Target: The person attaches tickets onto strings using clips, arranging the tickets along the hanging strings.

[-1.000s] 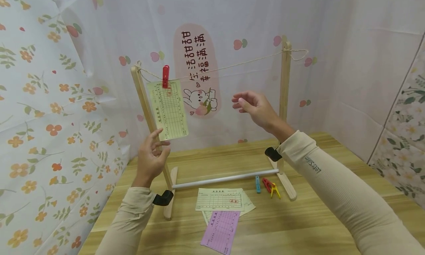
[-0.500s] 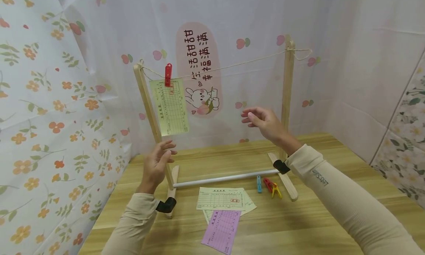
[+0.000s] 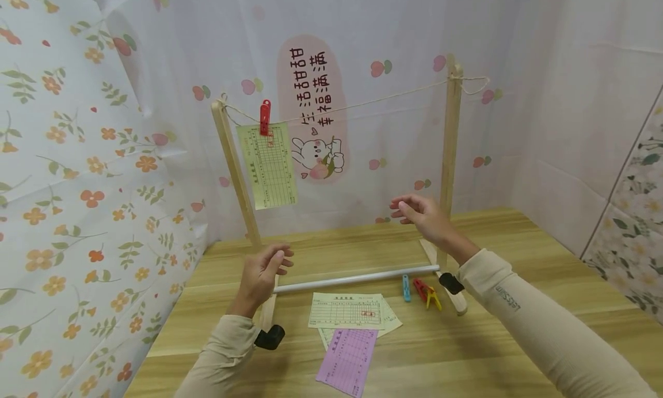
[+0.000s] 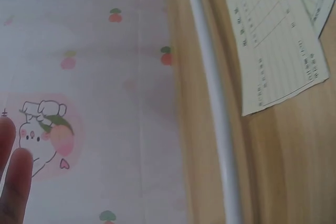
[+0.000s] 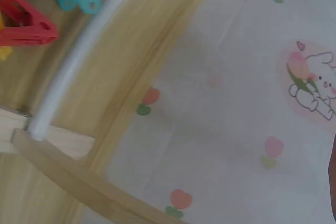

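A yellow-green printed slip (image 3: 269, 171) hangs from the string (image 3: 357, 106) near its left end, held by a red clothespin (image 3: 265, 117). My left hand (image 3: 263, 274) floats below it, in front of the left post, fingers relaxed and holding nothing. On the right, my right hand (image 3: 422, 214) is raised near the right post (image 3: 449, 156), likewise holding nothing, its fingers loosely bent. Pale green slips (image 3: 346, 310) and a purple slip (image 3: 348, 360) overlap on the table. Beside them lie blue (image 3: 406, 287), red (image 3: 420, 289) and yellow clothespins (image 3: 434, 299).
The wooden frame's left post (image 3: 235, 173) and right post stand on feet on the wood-grain table (image 3: 440, 358). A white rod (image 3: 357, 279) joins them low down, behind the slips. A printed cloth backdrop (image 3: 393, 18) rises behind.
My left hand has moved down and right, away from the bottom of the hanging slip. The right hand has lowered and shifted right. The view has shifted slightly.
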Motion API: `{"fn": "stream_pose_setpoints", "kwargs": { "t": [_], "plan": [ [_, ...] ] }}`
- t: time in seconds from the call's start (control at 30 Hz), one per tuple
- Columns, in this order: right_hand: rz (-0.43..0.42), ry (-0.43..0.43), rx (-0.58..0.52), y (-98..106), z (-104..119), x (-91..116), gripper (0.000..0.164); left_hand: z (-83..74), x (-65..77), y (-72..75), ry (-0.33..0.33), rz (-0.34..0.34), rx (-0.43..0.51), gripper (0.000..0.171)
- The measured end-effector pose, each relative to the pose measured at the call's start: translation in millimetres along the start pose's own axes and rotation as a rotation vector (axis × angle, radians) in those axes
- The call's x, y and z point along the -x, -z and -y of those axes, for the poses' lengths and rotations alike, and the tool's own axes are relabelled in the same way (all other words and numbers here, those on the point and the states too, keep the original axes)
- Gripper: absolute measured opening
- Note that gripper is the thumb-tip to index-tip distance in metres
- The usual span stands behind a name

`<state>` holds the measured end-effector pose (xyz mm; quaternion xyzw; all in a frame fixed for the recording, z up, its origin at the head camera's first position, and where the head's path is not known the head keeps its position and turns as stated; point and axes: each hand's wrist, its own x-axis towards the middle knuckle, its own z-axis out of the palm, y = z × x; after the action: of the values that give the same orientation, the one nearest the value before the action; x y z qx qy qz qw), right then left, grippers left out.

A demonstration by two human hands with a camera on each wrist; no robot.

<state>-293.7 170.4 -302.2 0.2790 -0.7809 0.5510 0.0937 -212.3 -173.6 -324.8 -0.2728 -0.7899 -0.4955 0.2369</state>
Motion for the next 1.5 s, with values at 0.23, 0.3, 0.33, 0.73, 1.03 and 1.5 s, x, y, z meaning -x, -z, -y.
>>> {"fn": "stream_pose_setpoints", "kwargs": {
  "t": [0.23,0.3,0.33,0.73,1.03,1.5],
  "plan": [
    [-0.004,-0.072,0.029,-1,-21,17,0.037,19.9,11.6,-18.6,0.094,0.070,0.029,0.024],
    [-0.011,-0.099,0.057,-2,-27,23,0.036,32.4,15.2,-24.9,0.105,0.081,0.018,0.023],
    [-0.010,-0.117,0.071,-3,-30,26,0.036,38.8,17.1,-28.1,0.110,0.089,0.007,0.022],
    [0.049,-0.258,0.229,-11,-64,61,0.032,50.0,41.0,-56.9,0.149,0.352,-0.229,0.033],
    [0.116,-0.355,0.381,-16,-68,82,0.035,39.9,57.1,-79.7,0.163,0.498,-0.226,0.046],
    [0.169,-0.414,0.554,-20,-73,100,0.040,24.5,73.0,-96.6,0.197,0.651,-0.476,0.063]
  ]
}}
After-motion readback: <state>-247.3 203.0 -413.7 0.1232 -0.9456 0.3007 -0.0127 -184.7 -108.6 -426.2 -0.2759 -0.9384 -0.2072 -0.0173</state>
